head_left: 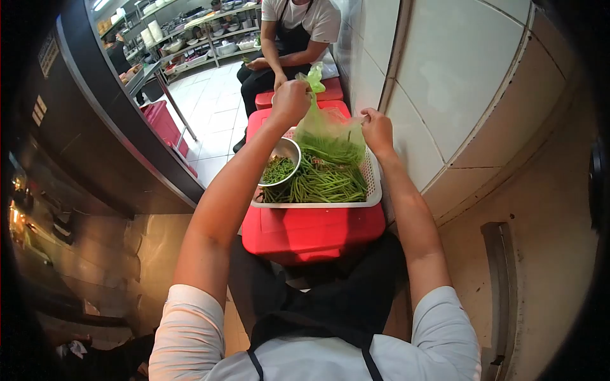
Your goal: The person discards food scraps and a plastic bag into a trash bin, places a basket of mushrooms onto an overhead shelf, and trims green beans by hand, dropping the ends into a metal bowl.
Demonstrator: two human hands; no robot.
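A thin green plastic bag (324, 127) hangs between my two hands over a white plastic basket (318, 205). My left hand (292, 101) is closed on the bag's gathered upper left part. On the other side, my right hand (379, 130) pinches the bag's right edge. Green beans (330, 182) lie in a heap in the basket, and more show through the bag's film. A metal bowl (297, 155) with cut bean pieces (277, 169) stands at the basket's left side. The basket rests on a red plastic lid (311, 232) in front of my knees.
Another person (295, 38) sits opposite, near a second red box (333, 89), forearms crossed over the lap. A tiled wall (445, 70) runs close on my right. At left are a dark door frame (114, 95), a pink crate (164, 127) and metal shelves (210, 38) with kitchenware.
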